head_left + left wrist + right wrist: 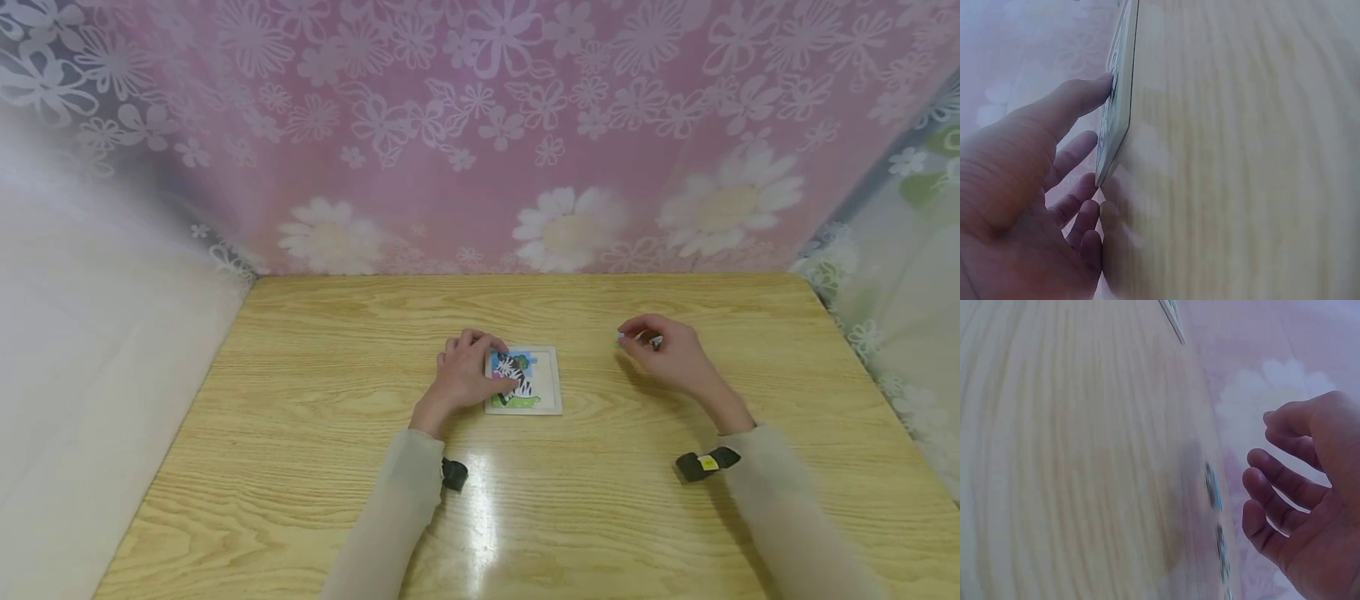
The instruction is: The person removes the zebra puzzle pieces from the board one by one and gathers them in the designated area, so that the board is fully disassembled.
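A small square jigsaw puzzle (536,402) of a zebra lies on the table in a pale frame, with bare tray along its right side. My left hand (468,375) rests at its left side. The left thumb presses on the picture, and the other fingers lie loosely along the left edge and far corner. To the right, my right hand (667,354) hovers over loose puzzle pieces (1213,486), its thumb and index finger bent close together. Nothing shows between those fingers in the right wrist view. In the head view the hand partly hides the pieces.
The wood-grain table (337,375) reaches back to a pink flowered curtain (450,150). Pale cloth (97,333) hangs at the left side and more flowered cloth (900,275) at the right. Both wrists wear black straps (701,465).
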`<state>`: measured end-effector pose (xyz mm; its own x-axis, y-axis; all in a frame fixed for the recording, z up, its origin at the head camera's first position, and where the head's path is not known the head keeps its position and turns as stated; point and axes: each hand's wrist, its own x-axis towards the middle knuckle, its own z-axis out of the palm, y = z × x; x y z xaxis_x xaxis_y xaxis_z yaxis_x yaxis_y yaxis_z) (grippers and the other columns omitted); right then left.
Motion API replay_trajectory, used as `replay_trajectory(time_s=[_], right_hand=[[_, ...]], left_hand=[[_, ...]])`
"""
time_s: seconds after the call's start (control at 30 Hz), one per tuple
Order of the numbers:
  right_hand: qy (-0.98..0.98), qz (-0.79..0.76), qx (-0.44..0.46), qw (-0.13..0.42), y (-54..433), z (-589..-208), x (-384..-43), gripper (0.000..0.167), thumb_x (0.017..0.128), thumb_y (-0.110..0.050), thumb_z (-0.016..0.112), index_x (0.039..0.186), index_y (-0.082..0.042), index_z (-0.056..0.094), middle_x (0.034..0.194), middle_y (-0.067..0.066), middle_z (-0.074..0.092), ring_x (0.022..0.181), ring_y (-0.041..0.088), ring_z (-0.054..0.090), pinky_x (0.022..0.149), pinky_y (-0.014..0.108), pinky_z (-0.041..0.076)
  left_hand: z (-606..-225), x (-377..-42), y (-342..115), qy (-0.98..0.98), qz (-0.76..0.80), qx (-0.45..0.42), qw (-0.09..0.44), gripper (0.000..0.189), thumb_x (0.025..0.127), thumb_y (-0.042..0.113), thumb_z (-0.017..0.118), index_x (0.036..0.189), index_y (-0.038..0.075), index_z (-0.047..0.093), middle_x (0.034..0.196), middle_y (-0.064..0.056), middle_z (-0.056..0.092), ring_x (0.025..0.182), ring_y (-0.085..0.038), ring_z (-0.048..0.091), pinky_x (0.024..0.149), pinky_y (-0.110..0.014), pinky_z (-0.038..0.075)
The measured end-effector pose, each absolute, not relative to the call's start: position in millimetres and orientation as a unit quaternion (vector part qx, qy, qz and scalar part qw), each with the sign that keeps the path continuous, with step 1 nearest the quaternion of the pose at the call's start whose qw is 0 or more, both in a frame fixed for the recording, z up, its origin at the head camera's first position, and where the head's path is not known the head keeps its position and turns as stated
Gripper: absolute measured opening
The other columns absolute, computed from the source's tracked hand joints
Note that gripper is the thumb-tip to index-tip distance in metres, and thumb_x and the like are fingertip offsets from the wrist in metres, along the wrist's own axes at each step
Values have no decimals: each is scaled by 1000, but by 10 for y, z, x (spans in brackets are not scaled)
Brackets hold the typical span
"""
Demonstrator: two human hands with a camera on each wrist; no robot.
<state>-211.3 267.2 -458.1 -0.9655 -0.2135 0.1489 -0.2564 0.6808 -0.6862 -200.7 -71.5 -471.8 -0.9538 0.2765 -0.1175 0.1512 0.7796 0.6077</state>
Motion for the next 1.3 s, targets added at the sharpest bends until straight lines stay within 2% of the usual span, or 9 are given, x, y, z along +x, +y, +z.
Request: replay_trajectory(time_s=[0.23,0.43,0.7,0.97,1.3], right_hand=[[-904,393,167,29,2372,-4610,-2147,19,98,-18,69,110,-5,73,96,9,73,84,12,62,70,21,48],[-898,396,188,15,2172,-4645,-2155,18,98,-18,69,110,-6,74,98,7,75,86,16,64,67,23,49],[-896,391,211,-7,1964,-4707,-2165,16,97,-17,70,110,-10,74,103,6,74,89,18,65,75,30,52],[-903,368,220,-31,1780,-4724,-2202,15,96,-20,71,109,-12,74,100,2,73,87,16,63,79,34,52],[-914,327,238,-41,1642,-4745,-2256,18,92,-20,76,106,-10,76,98,7,63,81,17,54,72,31,44]], left_hand=[[-4693,-2012,-717,937,315,110,105,48,86,47,80,126,28,64,150,-5,44,134,-37,38,106,-55,31],[-4678,-2033,-722,937,314,111,108,47,85,48,80,125,29,64,150,-4,44,134,-37,38,103,-54,31],[-4678,-2041,-729,937,312,107,113,47,84,49,81,124,31,64,150,-3,44,133,-35,38,101,-52,31],[-4692,-2043,-734,936,316,105,116,46,84,50,81,123,32,64,149,-2,44,133,-36,38,100,-51,30],[-4714,-2062,-742,936,313,109,118,46,85,51,80,123,32,63,150,-3,43,134,-36,38,100,-51,30]])
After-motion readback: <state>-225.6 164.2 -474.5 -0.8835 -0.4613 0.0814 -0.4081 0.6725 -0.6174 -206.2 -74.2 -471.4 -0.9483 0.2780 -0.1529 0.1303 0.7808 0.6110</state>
